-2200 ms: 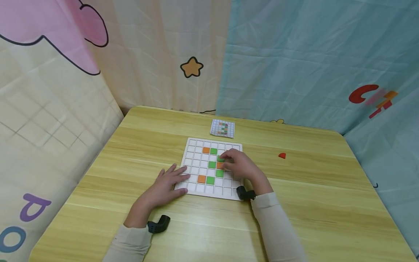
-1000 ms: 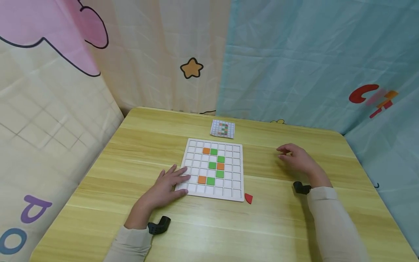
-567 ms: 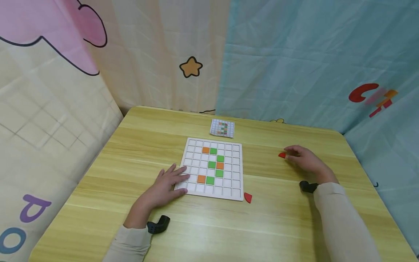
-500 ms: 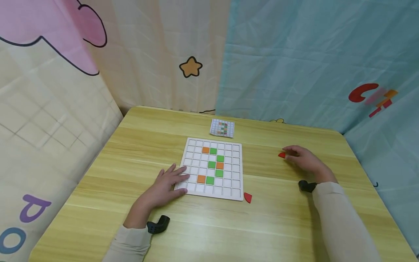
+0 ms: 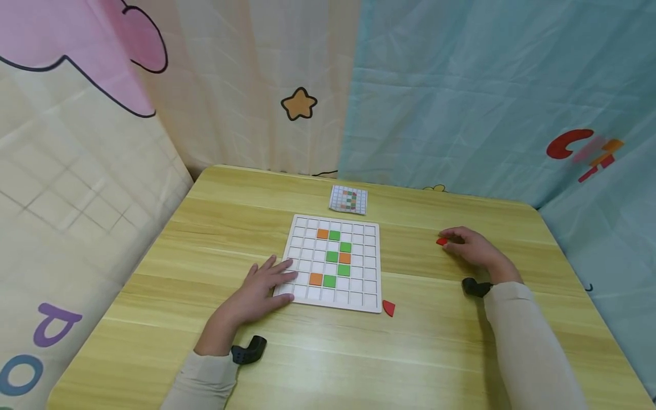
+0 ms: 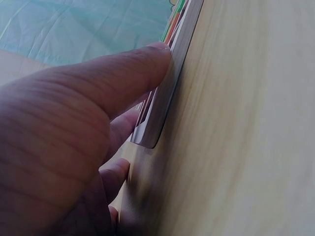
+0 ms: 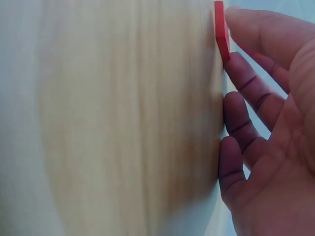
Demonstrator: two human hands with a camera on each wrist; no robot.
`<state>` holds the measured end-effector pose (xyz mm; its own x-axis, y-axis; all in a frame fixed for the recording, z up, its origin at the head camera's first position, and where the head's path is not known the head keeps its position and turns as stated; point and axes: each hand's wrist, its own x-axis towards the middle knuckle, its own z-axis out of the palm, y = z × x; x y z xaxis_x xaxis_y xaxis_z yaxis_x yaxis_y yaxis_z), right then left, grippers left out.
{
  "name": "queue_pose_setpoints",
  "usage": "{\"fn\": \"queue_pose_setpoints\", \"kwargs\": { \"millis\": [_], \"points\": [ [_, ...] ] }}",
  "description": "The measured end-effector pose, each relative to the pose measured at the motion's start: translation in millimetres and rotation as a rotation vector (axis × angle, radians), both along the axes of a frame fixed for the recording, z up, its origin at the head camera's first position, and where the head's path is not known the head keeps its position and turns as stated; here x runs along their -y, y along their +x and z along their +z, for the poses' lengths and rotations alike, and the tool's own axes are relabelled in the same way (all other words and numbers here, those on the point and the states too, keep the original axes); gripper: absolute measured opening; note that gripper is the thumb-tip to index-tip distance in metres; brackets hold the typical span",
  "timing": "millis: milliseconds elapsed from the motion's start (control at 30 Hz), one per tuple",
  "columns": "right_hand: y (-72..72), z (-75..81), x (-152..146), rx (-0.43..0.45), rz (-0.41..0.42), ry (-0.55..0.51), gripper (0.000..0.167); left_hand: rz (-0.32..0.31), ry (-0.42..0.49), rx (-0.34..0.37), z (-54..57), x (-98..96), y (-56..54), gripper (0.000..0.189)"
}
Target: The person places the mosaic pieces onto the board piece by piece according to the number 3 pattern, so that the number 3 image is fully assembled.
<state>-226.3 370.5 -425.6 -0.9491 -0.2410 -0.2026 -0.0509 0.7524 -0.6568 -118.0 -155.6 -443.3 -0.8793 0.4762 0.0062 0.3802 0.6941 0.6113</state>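
My left hand [image 5: 261, 287] lies spread at the left edge of a white grid board [image 5: 369, 290], its thumb [image 6: 142, 69] resting on the board's near-left edge. Orange tiles and green tiles [image 5: 329, 281] sit in several of the board's cells. Off to the right, my right hand [image 5: 474, 247] has its thumb and fingers curled around a small red quarter-circle tile [image 5: 441, 242] at the table surface. In the right wrist view the thumb tip is against the face of the red tile [image 7: 221, 32], with a fingertip at its end.
A second red quarter-circle tile [image 5: 389, 308] lies beside the board's near-right corner. Behind the board is a small printed grid card [image 5: 335, 199] with a coloured pattern. The wooden table [image 5: 318, 353] ends against patterned curtains [image 5: 441, 97].
My right hand has left the board, where a second red tile now lies by the near corner, and has moved right to the other red tile. The left hand stays put.
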Motion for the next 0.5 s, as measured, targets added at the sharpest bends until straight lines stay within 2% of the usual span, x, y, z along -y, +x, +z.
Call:
{"fn": "queue_pose_setpoints", "kwargs": {
  "millis": [500],
  "points": [
    [1.5, -1.1, 5.1, -0.025, 0.001, 0.023, 0.037, 0.003, -0.011, 0.002, -1.7, -0.3, -0.3, 0.053]
  ]
}}
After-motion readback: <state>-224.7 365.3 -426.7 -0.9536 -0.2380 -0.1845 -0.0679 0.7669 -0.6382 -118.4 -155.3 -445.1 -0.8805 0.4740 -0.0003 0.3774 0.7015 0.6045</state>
